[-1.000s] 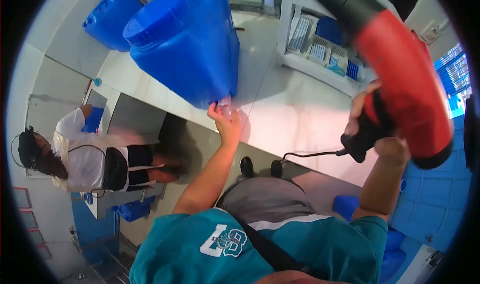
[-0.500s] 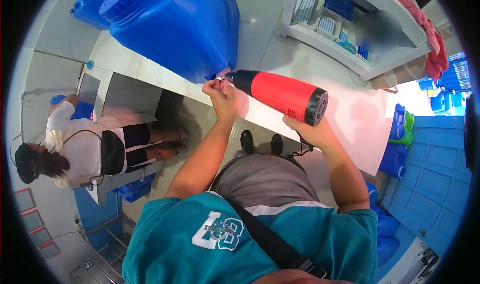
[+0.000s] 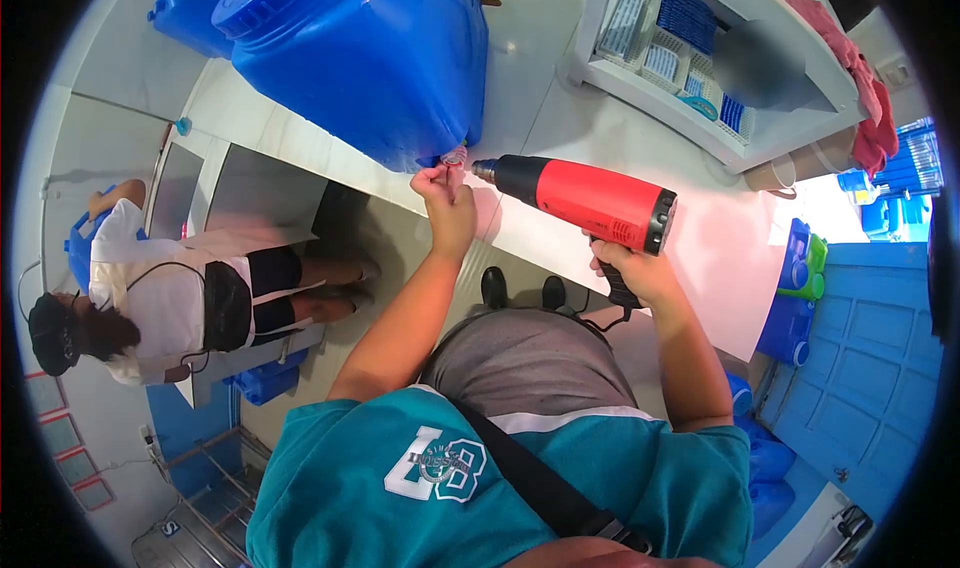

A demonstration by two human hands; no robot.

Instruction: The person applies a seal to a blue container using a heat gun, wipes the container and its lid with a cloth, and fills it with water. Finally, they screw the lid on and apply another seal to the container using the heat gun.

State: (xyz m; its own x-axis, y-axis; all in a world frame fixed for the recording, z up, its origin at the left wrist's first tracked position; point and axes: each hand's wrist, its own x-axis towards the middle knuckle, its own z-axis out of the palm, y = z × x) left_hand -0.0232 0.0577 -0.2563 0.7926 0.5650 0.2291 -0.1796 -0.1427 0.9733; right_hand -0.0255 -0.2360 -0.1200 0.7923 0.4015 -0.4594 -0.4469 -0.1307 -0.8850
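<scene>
A large blue jug point(image 3: 350, 68) stands on the white counter point(image 3: 660, 178). At its lower corner is a small spout wrapped in clear and pink film point(image 3: 455, 158). My left hand point(image 3: 445, 203) is closed in a pinch at this film, just below the spout. My right hand point(image 3: 640, 268) is wrapped round the handle of a red and black heat gun point(image 3: 600, 203). The metal nozzle points left at the wrapped spout, a short gap away from it and from my left fingers.
Another person point(image 3: 160, 298) stands at the left, holding a blue container. A white shelf point(image 3: 720, 133) with small baskets is at the upper right, a pink cloth point(image 3: 860, 68) hanging over it. Blue jugs point(image 3: 790, 323) stand by the blue door point(image 3: 860, 368). A cord hangs below the heat gun.
The heat gun has moved right, its nozzle now farther from the spout. The view has shifted slightly. At the left, the other person's blue container has moved left.
</scene>
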